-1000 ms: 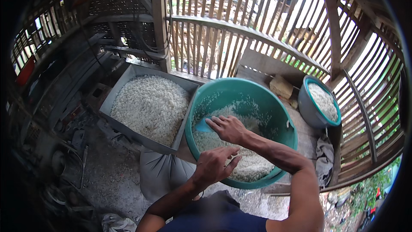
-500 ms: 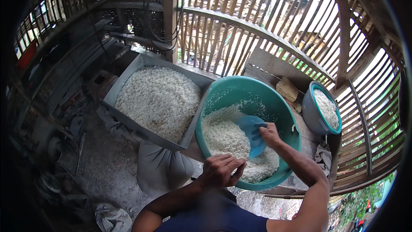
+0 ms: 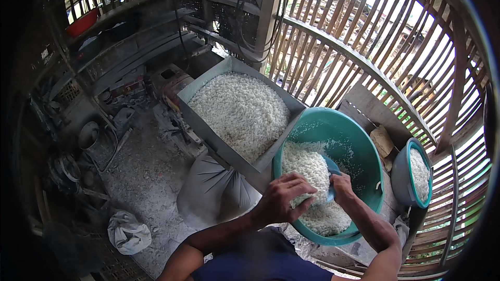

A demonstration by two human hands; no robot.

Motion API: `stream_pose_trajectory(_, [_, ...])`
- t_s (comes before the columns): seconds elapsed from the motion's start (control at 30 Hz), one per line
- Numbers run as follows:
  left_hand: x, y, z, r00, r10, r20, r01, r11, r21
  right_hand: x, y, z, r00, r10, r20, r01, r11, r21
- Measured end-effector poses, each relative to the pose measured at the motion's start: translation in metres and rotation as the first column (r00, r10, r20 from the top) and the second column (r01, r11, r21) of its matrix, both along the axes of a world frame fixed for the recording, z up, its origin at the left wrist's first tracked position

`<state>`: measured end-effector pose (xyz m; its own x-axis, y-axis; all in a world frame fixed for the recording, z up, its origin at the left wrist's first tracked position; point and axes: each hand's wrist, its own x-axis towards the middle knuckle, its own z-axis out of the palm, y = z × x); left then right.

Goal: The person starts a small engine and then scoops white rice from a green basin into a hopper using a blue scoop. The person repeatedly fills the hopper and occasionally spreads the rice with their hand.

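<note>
In my right hand (image 3: 342,187) is a blue plastic bowl (image 3: 333,165), gripped by its near right side. White rice-like grain (image 3: 307,169) is heaped in it, hiding most of its inside. The bowl sits within a big green tub (image 3: 364,151), above more grain (image 3: 325,219) at the bottom. My left hand (image 3: 286,198) is at the tub's near left rim, its fingers stretched toward the heap and thumb apart. Whether those fingertips touch the grain I cannot tell. Adjoining the tub on the left is a metal hopper (image 3: 205,132) full of the same white grain.
A grey tub with a green rim (image 3: 398,177) holds white grain at the right. Below the hopper stands a tied, full sack (image 3: 208,192). A crumpled white sack (image 3: 128,232) lies on the dusty floor. Wooden slat walls (image 3: 333,31) enclose the far and right sides.
The blue bowl, lying in the grain before, is now raised and heaped with it. My left hand has shifted beside the heap. The whole view has swung left, so everything appears farther right.
</note>
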<state>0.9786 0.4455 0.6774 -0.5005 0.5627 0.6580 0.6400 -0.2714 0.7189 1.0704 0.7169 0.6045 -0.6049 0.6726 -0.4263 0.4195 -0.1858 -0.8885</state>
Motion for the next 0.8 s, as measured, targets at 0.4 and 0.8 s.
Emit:
stream_pose_trajectory(0.4, [-0.024,-0.026,0.03,0.978,0.203,0.043,-0.208,0.968,0.138,0.009,0.029,0.047,0.957,-0.214,-0.194,0.149,0.942,-0.302])
stream_pose_trajectory(0.8, [-0.016,-0.07,0.017,0.887,0.435,0.156,-0.453,0.885,0.105,-0.183,-0.046,0.169,0.793,0.4,-0.46,-0.199,0.883,0.425])
